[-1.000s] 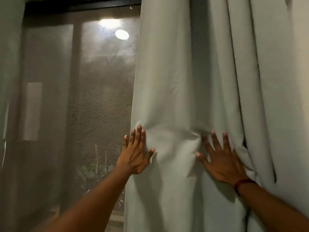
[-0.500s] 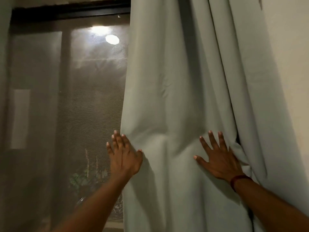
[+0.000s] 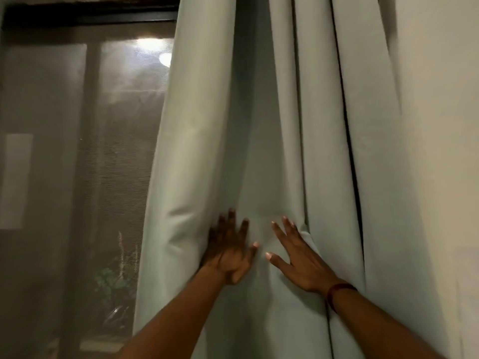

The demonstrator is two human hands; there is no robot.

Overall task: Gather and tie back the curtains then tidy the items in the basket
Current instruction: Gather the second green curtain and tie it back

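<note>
Pale green curtain point(image 3: 259, 151) is hanging bunched in folds right of the window point(image 3: 85, 151). Left hand point(image 3: 229, 251) and right hand point(image 3: 298, 257) are pressing flat on it, fingers spread, close together, grasping nothing.

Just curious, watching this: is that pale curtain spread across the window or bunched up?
Bunched, not tied. The curtain hangs in deep folds right of the bare window, both hands pressing it flat-fingered.

left hand point(image 3: 228, 251) flat on pale green curtain point(image 3: 324, 151), fingers spread, beside a bunched fold | right hand point(image 3: 298, 257) pressed flat close alongside, red band point(image 3: 339, 290) at wrist | mesh window point(image 3: 85, 151) left of curtain
</note>
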